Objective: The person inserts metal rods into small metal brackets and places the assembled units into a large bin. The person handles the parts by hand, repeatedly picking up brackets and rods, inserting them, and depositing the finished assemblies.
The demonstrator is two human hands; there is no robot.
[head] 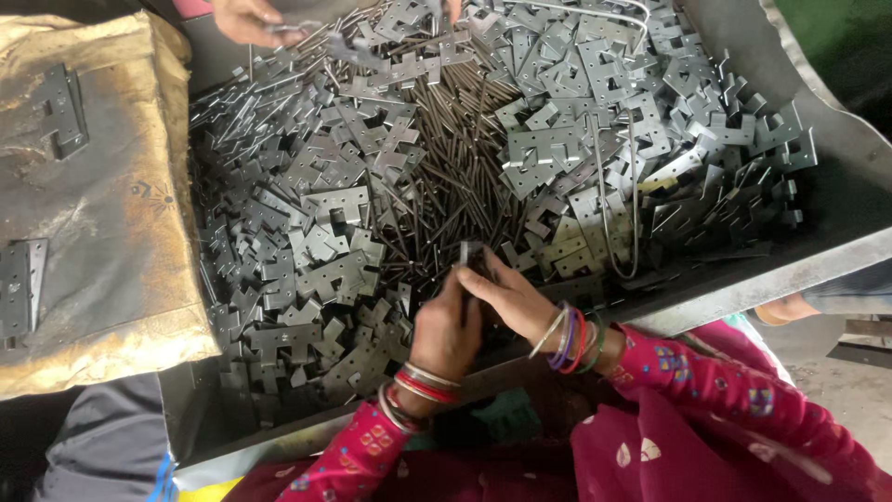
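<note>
Steel hinge plate (467, 253) sits pinched between both hands above the tray (743, 288): left hand (444, 333) closed around it, right hand (506, 296) gripping its edge. Best done, I judge, by holding it square over the pins (446, 177).

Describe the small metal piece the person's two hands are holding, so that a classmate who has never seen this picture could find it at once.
Start at the big metal tray heaped with grey hinge plates, with a pile of thin dark pins in its middle. At the pile's near edge, the left hand and right hand meet. Pinched between their fingertips is one hinge leaf, raised on edge, unlike the loose, flat plates around it.
</note>
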